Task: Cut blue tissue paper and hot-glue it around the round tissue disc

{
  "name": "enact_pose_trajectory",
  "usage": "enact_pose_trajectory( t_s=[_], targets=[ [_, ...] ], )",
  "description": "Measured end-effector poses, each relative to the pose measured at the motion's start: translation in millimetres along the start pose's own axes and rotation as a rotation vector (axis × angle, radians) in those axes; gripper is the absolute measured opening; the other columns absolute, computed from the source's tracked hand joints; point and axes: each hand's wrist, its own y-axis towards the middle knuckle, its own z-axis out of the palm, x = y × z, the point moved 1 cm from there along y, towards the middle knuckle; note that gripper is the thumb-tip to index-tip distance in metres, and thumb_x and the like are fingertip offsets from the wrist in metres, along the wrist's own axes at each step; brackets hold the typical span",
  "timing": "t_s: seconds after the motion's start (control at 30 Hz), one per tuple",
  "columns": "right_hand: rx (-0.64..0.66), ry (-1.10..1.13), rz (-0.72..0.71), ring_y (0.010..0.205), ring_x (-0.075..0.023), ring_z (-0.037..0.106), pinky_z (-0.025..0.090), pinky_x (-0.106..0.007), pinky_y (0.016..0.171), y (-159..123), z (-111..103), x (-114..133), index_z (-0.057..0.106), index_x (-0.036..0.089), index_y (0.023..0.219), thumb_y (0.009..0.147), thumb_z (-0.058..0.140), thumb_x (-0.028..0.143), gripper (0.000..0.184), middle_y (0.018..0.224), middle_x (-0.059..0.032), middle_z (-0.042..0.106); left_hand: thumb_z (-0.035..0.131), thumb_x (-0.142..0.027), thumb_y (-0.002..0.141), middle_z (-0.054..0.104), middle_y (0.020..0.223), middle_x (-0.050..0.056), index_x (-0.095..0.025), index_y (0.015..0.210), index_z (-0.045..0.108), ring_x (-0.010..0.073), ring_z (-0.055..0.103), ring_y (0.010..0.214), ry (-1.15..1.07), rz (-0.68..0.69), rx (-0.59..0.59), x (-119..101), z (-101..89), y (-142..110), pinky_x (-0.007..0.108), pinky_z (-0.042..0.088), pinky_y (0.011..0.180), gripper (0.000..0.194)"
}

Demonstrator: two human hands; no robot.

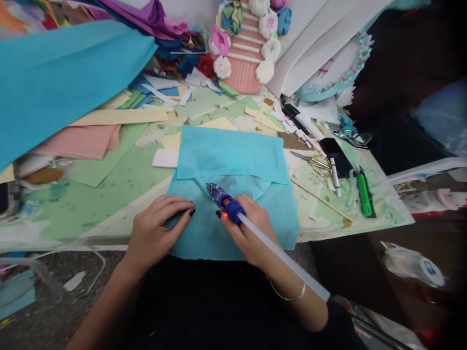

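My right hand (251, 231) is closed round a blue glue gun (225, 201) with a long clear glue stick (282, 257) running back over my wrist. Its nozzle points at a folded sheet of light blue tissue paper (233, 155) lying on the table in front of me. My left hand (160, 226) lies flat on the left part of that blue paper, fingers stretched out and pressing it down. A small red light glows on the gun.
The table (91, 194) is strewn with coloured paper scraps. A large blue sheet (62, 78) hangs over the left. Paper flowers on a pink piece (248, 53) stand at the back. Scissors (315, 163), pens, a green marker (365, 194) and glasses (352, 135) lie right.
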Motion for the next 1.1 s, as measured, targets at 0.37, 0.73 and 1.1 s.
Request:
enact_pose_trajectory(
  t_s=[0.37, 0.73, 1.1],
  targets=[
    [-0.17, 0.054, 0.11, 0.06, -0.0112, 0.044, 0.034, -0.025, 0.057, -42.2, -28.4, -26.7, 0.045, 0.02, 0.074, 0.092, 0.053, 0.032, 0.023, 0.069, 0.0023, 0.048, 0.061, -0.022, 0.089, 0.071, 0.094, 0.002, -0.021, 0.094, 0.069, 0.0172, 0.066, 0.089, 0.013, -0.005, 0.002, 1.2, -0.4, 0.8, 0.034, 0.052, 0.084, 0.01],
    [-0.341, -0.006, 0.218, 0.063, -0.013, 0.05, 0.039, -0.027, 0.06, -47.7, -42.3, -41.1, 0.054, 0.019, 0.079, 0.091, 0.054, 0.033, 0.019, 0.071, -0.0002, 0.056, 0.061, -0.023, 0.089, 0.072, 0.094, 0.002, -0.022, 0.093, 0.069, 0.018, 0.067, 0.088, 0.011, -0.01, 0.001, -0.2, -0.8, 2.0, 0.035, 0.053, 0.083, 0.01],
    [-0.151, -0.028, -0.024, 0.069, -0.0156, 0.052, 0.039, -0.029, 0.061, -18.5, -5.8, -0.3, 0.052, 0.018, 0.087, 0.092, 0.048, 0.032, 0.016, 0.082, -0.0038, 0.056, 0.06, -0.023, 0.089, 0.071, 0.095, 0.002, -0.023, 0.096, 0.069, 0.0178, 0.066, 0.09, 0.004, -0.011, 0.005, 1.4, -0.6, -0.4, 0.035, 0.051, 0.085, 0.011]
  ],
)
